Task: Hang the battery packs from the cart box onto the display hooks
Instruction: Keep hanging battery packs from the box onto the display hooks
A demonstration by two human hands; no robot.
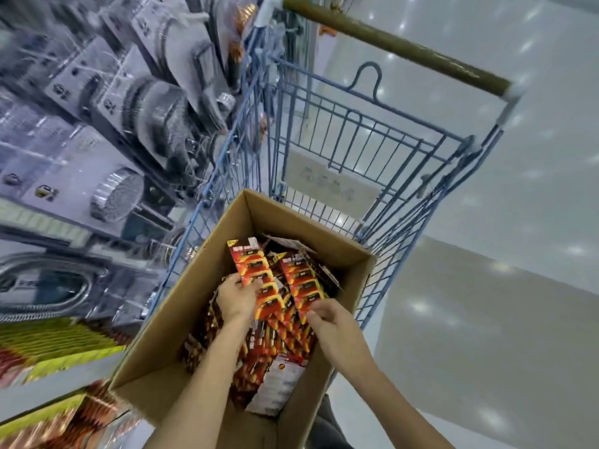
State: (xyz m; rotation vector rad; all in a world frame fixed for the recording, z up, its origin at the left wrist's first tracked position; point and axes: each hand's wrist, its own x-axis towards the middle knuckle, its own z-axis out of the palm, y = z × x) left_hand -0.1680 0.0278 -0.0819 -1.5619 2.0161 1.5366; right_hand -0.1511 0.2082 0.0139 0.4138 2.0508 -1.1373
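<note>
An open cardboard box (301, 234) sits in a blue wire cart (372, 131) and holds several red-and-orange battery packs. My left hand (235, 299) grips a long strip of battery packs (256, 273) from its left side, thumb on its front. A second strip (303, 288) lies just to its right, and my right hand (330, 322) pinches this strip's lower end. Both strips are partly raised above the loose packs (275, 351) heaped in the box.
Display shelving (107, 131) with hanging goods runs along the left, close to the cart's side. Yellow and red packaged items (55, 345) fill the lower left shelves. The cart's handle (398, 43) is at the far end. Shiny floor (486, 286) lies to the right.
</note>
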